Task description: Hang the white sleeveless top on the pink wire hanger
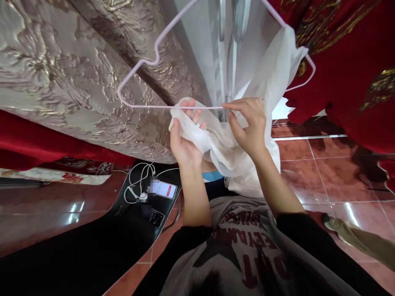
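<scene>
A pale lilac wire hanger (145, 61) hangs in front of me, its bottom bar level with my hands. A white garment (268, 82) is draped over its right shoulder and falls in folds below the bar. My left hand (185, 135) is closed on a bunch of that white cloth just under the bar. My right hand (249, 123) pinches the bottom bar and cloth near the middle.
A beige embroidered garment (61, 74) hangs at the left and a red and gold one (348, 61) at the right. Two phones (165, 190) with a white cable (137, 185) lie on a black surface (92, 246). The floor (333, 172) is glossy red tile.
</scene>
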`<state>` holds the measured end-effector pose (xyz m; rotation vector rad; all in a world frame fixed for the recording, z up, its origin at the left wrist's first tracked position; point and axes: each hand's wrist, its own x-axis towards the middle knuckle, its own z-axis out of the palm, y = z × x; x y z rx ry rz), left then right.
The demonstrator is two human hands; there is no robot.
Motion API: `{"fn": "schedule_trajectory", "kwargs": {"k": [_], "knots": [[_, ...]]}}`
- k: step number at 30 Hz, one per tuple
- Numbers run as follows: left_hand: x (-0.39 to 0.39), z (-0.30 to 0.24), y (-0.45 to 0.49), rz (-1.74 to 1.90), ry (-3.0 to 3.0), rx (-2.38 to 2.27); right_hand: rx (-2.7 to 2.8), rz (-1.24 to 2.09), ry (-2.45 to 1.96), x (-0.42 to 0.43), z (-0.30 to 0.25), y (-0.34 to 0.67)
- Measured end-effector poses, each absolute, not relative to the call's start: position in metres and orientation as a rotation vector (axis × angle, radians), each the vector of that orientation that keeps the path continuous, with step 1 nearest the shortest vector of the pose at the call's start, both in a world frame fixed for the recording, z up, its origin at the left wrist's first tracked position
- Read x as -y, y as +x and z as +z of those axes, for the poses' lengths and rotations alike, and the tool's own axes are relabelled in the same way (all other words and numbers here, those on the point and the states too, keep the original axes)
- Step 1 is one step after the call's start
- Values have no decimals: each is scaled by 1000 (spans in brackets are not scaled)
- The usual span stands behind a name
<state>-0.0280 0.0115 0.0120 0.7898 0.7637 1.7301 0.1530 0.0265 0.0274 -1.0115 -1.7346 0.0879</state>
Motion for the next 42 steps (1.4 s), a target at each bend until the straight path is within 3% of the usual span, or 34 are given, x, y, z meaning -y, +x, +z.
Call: {"fn": "schedule_trajectory", "kwargs": {"k": [7,13,21,35,42], "knots": [[-8,32,-11,1862,878,-937,1886,275,-1021,0,48,168],[-6,29,3,1869,1005,-977,1156,-102,-904,-20,22,203],[-7,29,10,1897,967,-875,1392,288,-979,-29,-9,223],[-11,27,9,1919,916,-778,1424,261,-1070,-9,84,220],[-12,26,9,1925,887,-711,1421,636,-949,-35,143,212]]}}
